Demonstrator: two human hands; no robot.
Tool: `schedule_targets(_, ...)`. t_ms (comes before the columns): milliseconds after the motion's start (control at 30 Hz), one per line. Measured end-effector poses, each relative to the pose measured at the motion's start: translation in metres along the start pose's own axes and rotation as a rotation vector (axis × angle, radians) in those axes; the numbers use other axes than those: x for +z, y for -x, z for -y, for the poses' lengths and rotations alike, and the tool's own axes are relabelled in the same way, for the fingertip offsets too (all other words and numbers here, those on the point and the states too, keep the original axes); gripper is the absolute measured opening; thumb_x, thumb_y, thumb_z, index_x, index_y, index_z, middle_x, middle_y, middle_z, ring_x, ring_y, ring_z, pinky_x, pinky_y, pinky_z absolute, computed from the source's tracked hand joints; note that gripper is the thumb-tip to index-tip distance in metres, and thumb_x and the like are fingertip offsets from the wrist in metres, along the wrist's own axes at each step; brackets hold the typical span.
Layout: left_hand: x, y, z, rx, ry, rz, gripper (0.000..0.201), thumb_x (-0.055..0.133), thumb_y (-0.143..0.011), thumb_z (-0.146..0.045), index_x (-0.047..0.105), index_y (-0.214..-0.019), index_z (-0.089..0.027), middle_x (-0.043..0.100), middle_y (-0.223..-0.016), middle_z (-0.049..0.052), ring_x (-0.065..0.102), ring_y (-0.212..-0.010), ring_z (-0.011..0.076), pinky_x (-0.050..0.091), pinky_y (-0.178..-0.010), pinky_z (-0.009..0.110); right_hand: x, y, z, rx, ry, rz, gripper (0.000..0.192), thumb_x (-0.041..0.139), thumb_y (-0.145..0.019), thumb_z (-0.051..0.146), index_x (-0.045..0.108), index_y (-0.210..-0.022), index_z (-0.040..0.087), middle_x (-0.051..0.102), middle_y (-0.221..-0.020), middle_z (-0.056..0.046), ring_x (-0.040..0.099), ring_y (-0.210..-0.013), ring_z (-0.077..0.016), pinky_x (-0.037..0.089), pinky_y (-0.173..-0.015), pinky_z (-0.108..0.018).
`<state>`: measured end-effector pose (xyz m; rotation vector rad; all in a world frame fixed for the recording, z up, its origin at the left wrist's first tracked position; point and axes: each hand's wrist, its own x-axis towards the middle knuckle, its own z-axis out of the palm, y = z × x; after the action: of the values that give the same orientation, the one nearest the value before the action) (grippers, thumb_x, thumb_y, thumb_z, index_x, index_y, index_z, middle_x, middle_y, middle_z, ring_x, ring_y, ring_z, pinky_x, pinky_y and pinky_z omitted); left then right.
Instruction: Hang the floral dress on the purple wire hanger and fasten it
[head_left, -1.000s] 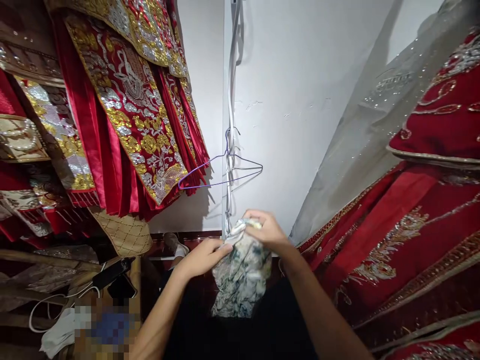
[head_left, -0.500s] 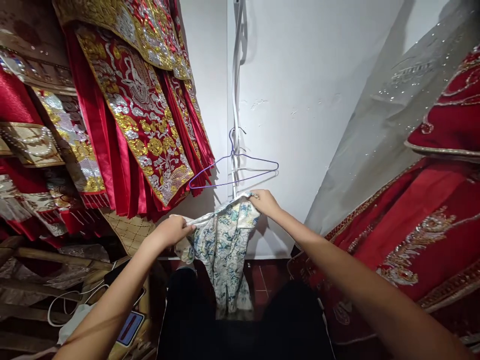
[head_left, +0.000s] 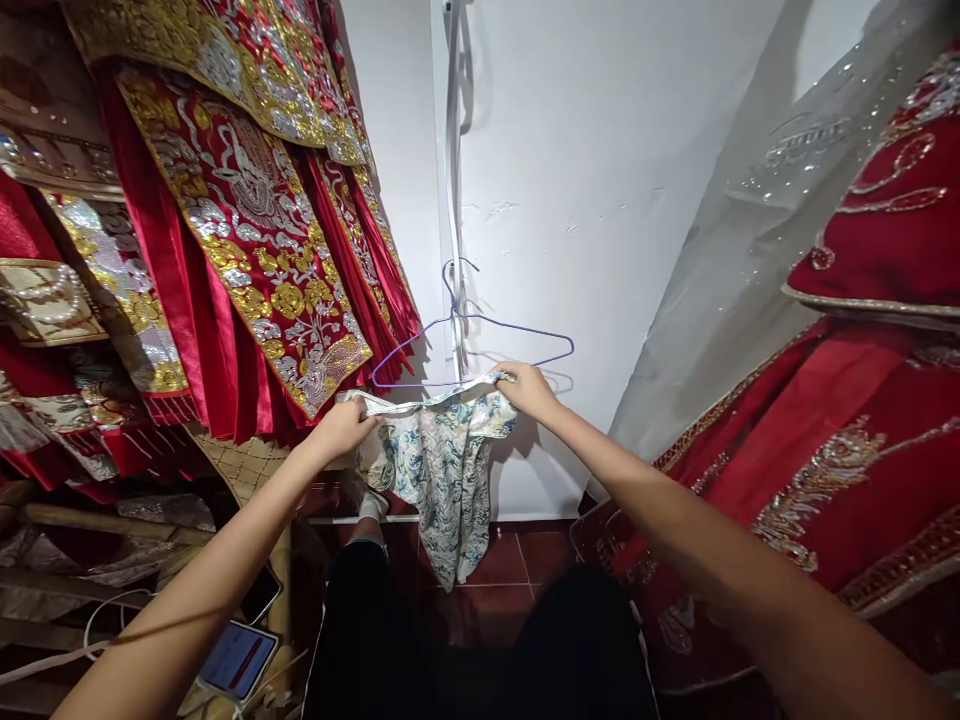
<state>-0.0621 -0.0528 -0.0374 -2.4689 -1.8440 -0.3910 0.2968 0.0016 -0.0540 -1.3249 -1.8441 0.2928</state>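
A white garment with a blue-green and yellow pattern [head_left: 442, 450] hangs stretched between my two hands. My left hand [head_left: 346, 428] is closed on its upper left edge, thumb on top. At the upper right edge, my right hand [head_left: 529, 390] pinches the cloth. Just above and behind that top edge hangs a thin purple hanger [head_left: 510, 325], its lower bar partly hidden by the cloth and my right hand. Whether cloth and hanger touch, I cannot tell. The lower part of the garment dangles in loose folds over the floor.
A white upright strip [head_left: 454, 180] runs down the wall behind the hanger. Red embroidered costumes [head_left: 255, 220] hang on the left; a red beaded garment [head_left: 750, 450] and sheer grey fabric [head_left: 697, 300] are on the right. A phone [head_left: 238, 660] and cable lie at lower left.
Both hands have lifted the garment slightly, bringing its top edge up against the hanger's lower bar in view. Its hem has risen, showing more floor. The view has shifted a little.
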Motion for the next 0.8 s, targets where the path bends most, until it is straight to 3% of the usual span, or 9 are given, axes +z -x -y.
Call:
schedule_targets(100,-0.001,-0.004,0.002,0.09,0.071,-0.117,0.034,0.046,-0.093,-0.043,0.054,-0.069,-0.02,0.067,-0.113,0.02,0.066,-0.105,0.034,0.051,-0.09,0.043,-0.017,0.01,0.003,0.008,-0.125,0.02,0.022,0.057,-0.07,0.022,0.076,-0.082,0.019,0.07,-0.07,0.0,0.06,-0.066,-0.018,0.041,-0.06,-0.025)
schedule_targets(200,-0.006,-0.01,-0.004,0.197,0.163,-0.265,0.036,0.048,-0.093,-0.048,0.051,-0.07,-0.021,0.052,-0.144,0.023,0.051,-0.134,0.0359,0.044,-0.106,0.046,-0.032,0.019,0.011,0.059,-0.207,0.069,0.019,0.058,-0.069,0.024,0.073,-0.079,0.018,0.065,-0.063,0.001,0.055,-0.059,-0.016,0.037,-0.054,-0.024)
schedule_targets(267,-0.011,-0.013,-0.008,0.231,0.205,-0.33,0.037,0.048,-0.095,-0.049,0.049,-0.071,-0.021,0.045,-0.152,0.021,0.046,-0.139,0.0344,0.043,-0.109,0.045,-0.036,0.025,0.018,0.064,-0.226,0.081,0.017,0.058,-0.069,0.024,0.072,-0.077,0.018,0.063,-0.063,0.001,0.053,-0.058,-0.0151,0.036,-0.054,-0.024)
schedule_targets(367,-0.018,-0.016,-0.013,0.245,0.21,-0.391,0.031,0.048,-0.095,-0.046,0.055,-0.082,-0.019,0.047,-0.151,0.02,0.05,-0.135,0.0336,0.044,-0.108,0.045,-0.034,0.033,0.026,0.03,-0.217,0.069,0.015,0.057,-0.069,0.022,0.069,-0.076,0.018,0.066,-0.069,0.0,0.055,-0.062,-0.0154,0.037,-0.057,-0.024)
schedule_targets(433,-0.023,-0.016,-0.017,0.243,0.2,-0.428,0.027,0.051,-0.094,-0.041,0.059,-0.103,-0.017,0.052,-0.146,0.019,0.053,-0.133,0.0333,0.044,-0.108,0.046,-0.029,0.037,0.028,0.004,-0.195,0.064,0.015,0.056,-0.069,0.022,0.069,-0.077,0.018,0.067,-0.072,0.0,0.057,-0.065,-0.0163,0.038,-0.059,-0.024)
schedule_targets(533,-0.032,-0.015,-0.027,0.262,0.242,-0.466,0.043,0.051,-0.092,-0.029,0.05,-0.134,-0.018,0.06,-0.138,0.014,0.058,-0.128,0.0291,0.046,-0.107,0.043,-0.026,0.037,0.027,-0.008,-0.156,0.053,0.016,0.055,-0.069,0.021,0.069,-0.077,0.019,0.068,-0.073,0.0,0.058,-0.066,-0.0168,0.038,-0.06,-0.024)
schedule_targets(667,-0.04,-0.017,-0.037,0.308,0.33,-0.443,0.041,0.047,-0.09,-0.018,0.056,-0.13,-0.023,0.069,-0.126,0.007,0.066,-0.116,0.0237,0.05,-0.101,0.037,-0.034,0.032,0.023,0.01,-0.091,0.058,0.016,0.056,-0.07,0.022,0.069,-0.079,0.02,0.069,-0.072,0.0,0.059,-0.066,-0.0175,0.038,-0.06,-0.025)
schedule_targets(800,-0.041,-0.029,-0.044,0.234,0.42,-0.369,0.036,0.054,-0.087,-0.023,0.062,-0.122,-0.019,0.073,-0.116,0.008,0.068,-0.108,0.0246,0.052,-0.096,0.036,-0.042,0.034,0.029,0.021,-0.064,0.05,0.014,0.057,-0.072,0.025,0.069,-0.078,0.02,0.069,-0.072,0.0,0.058,-0.064,-0.0168,0.038,-0.059,-0.025)
